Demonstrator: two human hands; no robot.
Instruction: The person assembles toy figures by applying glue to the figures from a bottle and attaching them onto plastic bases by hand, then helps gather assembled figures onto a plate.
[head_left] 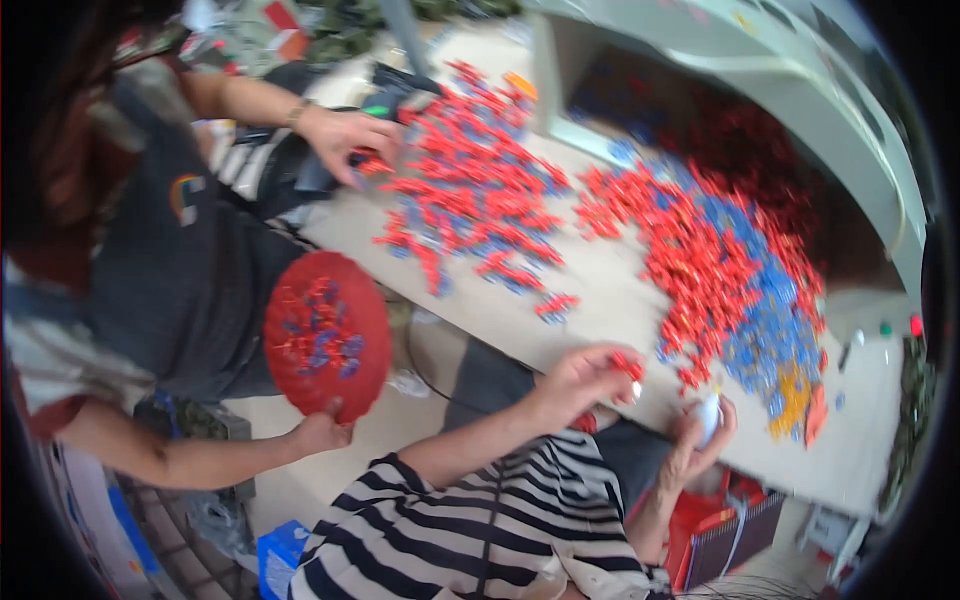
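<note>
I am watching my left hand (585, 375) pinching a few small red plastic pieces (628, 366) at the near edge of the pale counter (610, 290), fingers closing around them. My right hand (700, 440) is curling around a small white rounded object (707, 415) just to the right, held against the counter's near edge; I cannot tell what it is.

The pieces are looking tiny, light and stiff, and probably slick, so I judge that a fingertip pinch or a sweeping scoop suits them better than a full grip; they would scatter easily.

Further out, a big heap of red and blue plastic pieces (730, 270) is spreading across the right of the counter, with a few yellow pieces (793, 395) at its near end. A second scattered heap (470, 190) is lying farther left.

On the far left, another person is working: one hand (350, 140) is reaching into that heap, the other hand (320, 432) is holding a round red tray (328, 335) carrying some pieces.
</note>
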